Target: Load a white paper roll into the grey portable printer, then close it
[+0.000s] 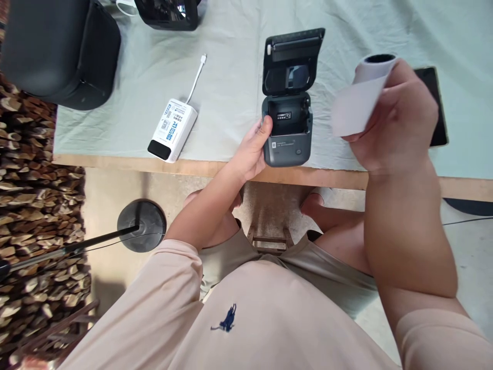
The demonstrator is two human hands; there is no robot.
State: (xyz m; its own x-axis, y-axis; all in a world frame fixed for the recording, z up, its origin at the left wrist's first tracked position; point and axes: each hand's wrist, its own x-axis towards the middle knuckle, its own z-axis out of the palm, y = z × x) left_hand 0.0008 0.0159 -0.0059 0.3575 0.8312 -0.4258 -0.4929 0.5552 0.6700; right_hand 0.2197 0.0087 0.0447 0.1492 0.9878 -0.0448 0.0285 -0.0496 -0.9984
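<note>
A small dark grey printer (287,149) has its lid (290,61) raised, and its inner compartment shows no roll. My left hand (254,149) grips the printer's left side, thumb on the front edge. To the right, my right hand (400,118) is closed around a white paper roll (360,105) with a dark core; a loose end of the paper hangs to the left. The roll is raised and apart from the printer.
On the cloth-covered table (227,67) lie a white power bank (173,131) with a short cable, a black case (61,51), a black device (167,13) and a dark phone (435,103) partly behind my right hand. A round stand base (141,226) is on the floor.
</note>
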